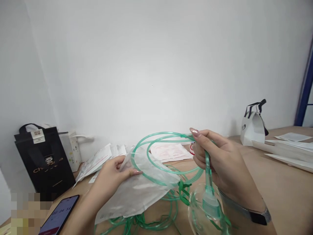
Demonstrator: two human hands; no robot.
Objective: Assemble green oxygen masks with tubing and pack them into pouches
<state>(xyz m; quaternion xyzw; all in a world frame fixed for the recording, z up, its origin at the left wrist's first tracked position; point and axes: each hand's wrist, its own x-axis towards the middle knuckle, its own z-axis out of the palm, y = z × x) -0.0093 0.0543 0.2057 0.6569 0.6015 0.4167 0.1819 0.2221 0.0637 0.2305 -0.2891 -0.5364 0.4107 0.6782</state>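
Observation:
My right hand (210,150) is closed around the end of a coil of green tubing (168,133). From it hangs a clear green-tinted oxygen mask (206,209), its connector pointing up towards my fingers. A green strap (183,192) dangles beside the mask. On the other side, my left hand (119,173) pinches a translucent white plastic bag (139,194) between thumb and fingers, and the tubing's left loop passes just by the thumb. More green tubing (144,223) lies in a tangle on the table below, partly hidden by the bag.
A black paper bag (45,160) and a white box (72,150) stand at the left, near a phone (60,215) showing a timer. White packets (95,160) and a pink-printed packet (172,152) lie against the wall. At right are a white gift bag (253,129) and flat white sleeves (286,150).

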